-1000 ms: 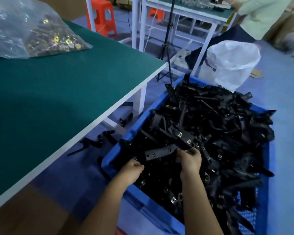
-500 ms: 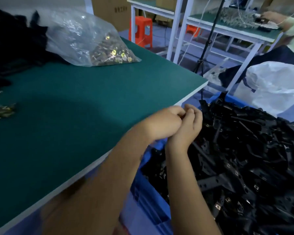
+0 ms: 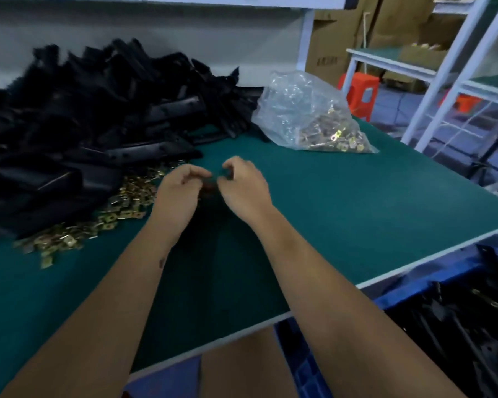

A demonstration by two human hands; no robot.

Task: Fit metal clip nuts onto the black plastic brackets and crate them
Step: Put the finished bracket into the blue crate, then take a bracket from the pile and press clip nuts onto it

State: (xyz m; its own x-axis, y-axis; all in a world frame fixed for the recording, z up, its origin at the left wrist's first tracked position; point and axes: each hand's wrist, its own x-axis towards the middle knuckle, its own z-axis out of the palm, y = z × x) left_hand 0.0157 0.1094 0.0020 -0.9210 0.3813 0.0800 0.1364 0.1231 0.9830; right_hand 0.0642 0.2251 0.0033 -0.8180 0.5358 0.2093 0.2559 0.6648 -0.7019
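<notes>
— Curling both sets of fingers, we are holding our left hand point(image 3: 181, 186) and right hand point(image 3: 243, 183) close together over the middle of the green table point(image 3: 342, 202). Something small and dark is sitting between the fingertips, but it is too blurred for us to tell whether either hand is actually pinching it.

— Agreed, we cannot tell. Lower right in the frame, the blue crate point(image 3: 305, 366) is sitting below the table edge, and we are seeing black brackets in the crate point(image 3: 457, 334).

— Just left of our left hand, the loose clip nuts point(image 3: 110, 216) are lying spread on the table, touching the foot of the black pile.

— That pile of black plastic brackets point(image 3: 98, 122) is filling the upper left, heaped against the back of the table.

— Right of it, toward the upper middle, the clear bag point(image 3: 305, 110) of more brass-coloured nuts is lying on the table.

— Farther off, in the upper right, we are seeing an orange stool point(image 3: 360, 93), a white table frame point(image 3: 454, 61) and cardboard boxes point(image 3: 339, 33).
</notes>
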